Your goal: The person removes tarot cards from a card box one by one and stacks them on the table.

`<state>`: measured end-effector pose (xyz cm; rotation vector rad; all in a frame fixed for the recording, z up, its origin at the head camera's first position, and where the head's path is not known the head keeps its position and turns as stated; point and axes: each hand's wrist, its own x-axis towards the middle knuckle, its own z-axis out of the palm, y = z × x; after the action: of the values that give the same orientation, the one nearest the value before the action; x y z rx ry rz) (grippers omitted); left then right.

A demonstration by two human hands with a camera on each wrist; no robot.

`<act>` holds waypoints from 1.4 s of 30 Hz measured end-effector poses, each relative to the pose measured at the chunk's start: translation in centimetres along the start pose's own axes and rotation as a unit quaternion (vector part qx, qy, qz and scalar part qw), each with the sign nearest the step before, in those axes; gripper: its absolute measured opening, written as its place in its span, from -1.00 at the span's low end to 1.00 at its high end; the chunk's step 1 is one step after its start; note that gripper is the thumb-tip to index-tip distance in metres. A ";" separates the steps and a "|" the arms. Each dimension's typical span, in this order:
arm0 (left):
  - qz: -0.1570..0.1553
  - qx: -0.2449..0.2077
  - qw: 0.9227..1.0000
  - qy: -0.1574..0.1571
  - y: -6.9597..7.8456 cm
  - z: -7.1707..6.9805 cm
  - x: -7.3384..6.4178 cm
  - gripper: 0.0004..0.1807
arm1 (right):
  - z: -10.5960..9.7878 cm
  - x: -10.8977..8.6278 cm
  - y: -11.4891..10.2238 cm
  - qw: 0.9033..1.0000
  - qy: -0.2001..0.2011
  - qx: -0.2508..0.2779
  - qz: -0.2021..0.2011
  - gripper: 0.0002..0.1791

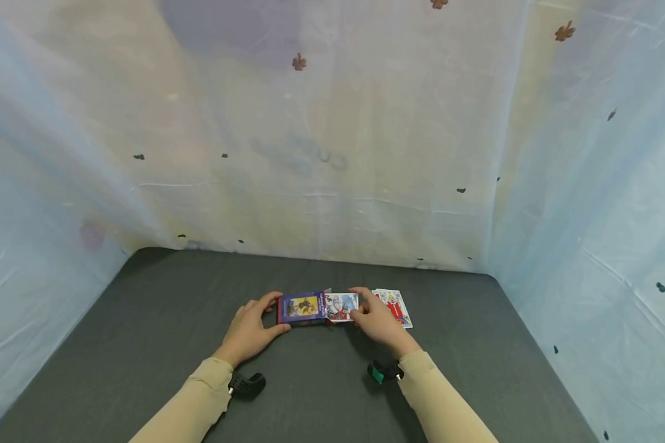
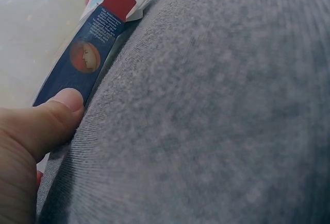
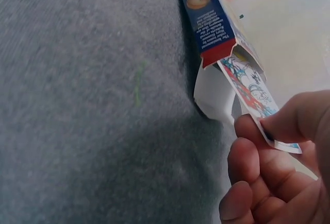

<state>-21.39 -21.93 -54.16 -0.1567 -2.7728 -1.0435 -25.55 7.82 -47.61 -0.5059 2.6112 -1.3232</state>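
A dark blue card box [image 1: 302, 307] with a yellow picture on its face lies on the grey cloth. My left hand [image 1: 249, 329] grips its left end, the thumb [image 2: 68, 100] on the near side panel and fingers at the far side. From the box's open right end a picture card [image 1: 338, 306] sticks out partway. My right hand [image 1: 379, 321] pinches that card [image 3: 252, 87] at its outer end between thumb and fingers. A red end flap [image 2: 119, 3] and a white flap [image 3: 214, 92] stand out at the box's mouth.
More picture cards [image 1: 396, 307] lie on the cloth just right of my right hand, partly behind it. The grey cloth-covered table [image 1: 310, 394] meets pale hanging sheets [image 1: 332, 203] at the back and both sides. Each wrist carries a black strap [image 1: 247, 386].
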 end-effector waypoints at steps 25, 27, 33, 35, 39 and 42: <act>-0.004 0.005 1.000 -0.009 0.0 -0.1 0.0 -0.15 | -0.1 -0.6 -0.4 0.998 0.015 -0.060 0.025 -0.68; -0.003 0.004 1.000 -0.010 0.0 -0.1 0.0 -0.15 | -0.1 -0.7 -0.4 0.998 0.012 -0.062 0.026 -0.69; -0.006 0.000 1.000 -0.010 0.1 -0.1 0.0 -0.16 | -0.3 -0.8 -0.2 0.997 0.040 -0.058 0.017 -0.80; -0.007 -0.001 1.000 -0.010 0.1 -0.1 0.0 -0.16 | -0.5 -1.0 -0.1 0.997 0.055 -0.047 0.015 -0.82; -0.006 0.000 1.000 -0.009 0.1 0.0 0.0 -0.16 | -1.1 -1.2 0.2 0.996 0.078 -0.035 0.024 -0.82; -0.005 0.002 1.000 -0.008 0.0 0.0 0.0 -0.16 | -1.7 -1.4 0.6 0.994 0.093 -0.035 0.036 -0.80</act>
<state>-21.41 -21.89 -54.12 -0.1517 -2.7917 -1.0425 -24.87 9.94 -47.12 -0.3068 2.8047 -1.3202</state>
